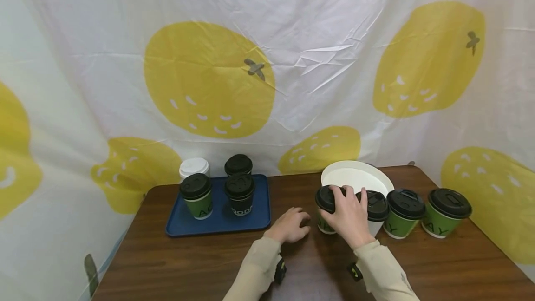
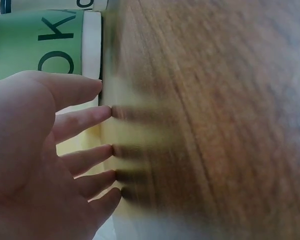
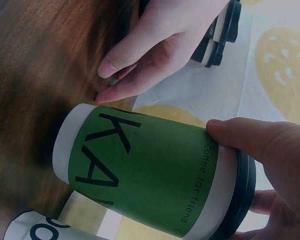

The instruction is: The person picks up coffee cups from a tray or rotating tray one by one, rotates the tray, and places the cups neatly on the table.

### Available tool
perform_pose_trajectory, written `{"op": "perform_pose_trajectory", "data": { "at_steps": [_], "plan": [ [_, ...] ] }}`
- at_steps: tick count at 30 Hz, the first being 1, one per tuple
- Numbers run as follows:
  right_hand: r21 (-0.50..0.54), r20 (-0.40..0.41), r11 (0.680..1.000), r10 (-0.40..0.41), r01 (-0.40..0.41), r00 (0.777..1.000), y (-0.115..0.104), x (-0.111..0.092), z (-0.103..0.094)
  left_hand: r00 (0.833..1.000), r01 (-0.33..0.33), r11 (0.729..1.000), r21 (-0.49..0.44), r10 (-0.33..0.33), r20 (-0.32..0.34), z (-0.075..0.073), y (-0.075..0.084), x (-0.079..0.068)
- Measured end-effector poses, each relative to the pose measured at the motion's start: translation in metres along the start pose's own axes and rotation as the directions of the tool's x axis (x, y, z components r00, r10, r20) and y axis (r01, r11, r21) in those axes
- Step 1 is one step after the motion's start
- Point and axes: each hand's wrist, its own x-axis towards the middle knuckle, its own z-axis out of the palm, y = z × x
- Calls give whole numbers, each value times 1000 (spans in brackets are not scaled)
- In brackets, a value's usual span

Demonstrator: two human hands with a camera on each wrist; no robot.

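My right hand (image 1: pixel 346 209) grips a green paper cup with a black lid (image 1: pixel 325 204) from above, near the table's middle. In the right wrist view the thumb (image 3: pixel 255 140) curls round the green cup (image 3: pixel 145 175) just under its lid. My left hand (image 1: pixel 291 225) rests on the table just left of that cup and holds nothing. Its fingers (image 2: pixel 85 120) lie fairly straight, tips on the wood, beside the green cup (image 2: pixel 37 45).
A blue tray (image 1: pixel 217 219) at the left holds a green cup (image 1: pixel 196 196) and two black cups (image 1: pixel 239 193); a white-lidded cup (image 1: pixel 194 167) stands behind it. Right of my hand stand a white cup (image 1: pixel 377 210) and two green cups (image 1: pixel 403 212). Behind them lies a white plate (image 1: pixel 355 176).
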Motion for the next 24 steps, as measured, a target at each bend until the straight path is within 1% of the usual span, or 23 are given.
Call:
{"op": "perform_pose_trajectory", "data": {
  "at_steps": [11, 14, 20, 24],
  "plan": [
    [-11, 25, 1000, -8, 9, 1000, 2, -6, -1, 1000, 7, 1000, 1, -8, 20, -1, 1, -2],
    [-15, 11, 1000, -13, 13, 1000, 2, -8, 0, 1000, 16, 1000, 1, -16, 23, -3, 1, -4],
    [-43, -45, 998, -37, 35, 998, 4, -12, 4, 999, 33, 999, 6, -33, 39, -5, 2, -6],
    [-64, -60, 997, -43, 39, 997, 7, -13, 3, 999, 24, 1000, 1, -24, 48, -6, 3, -9]
  ]
}}
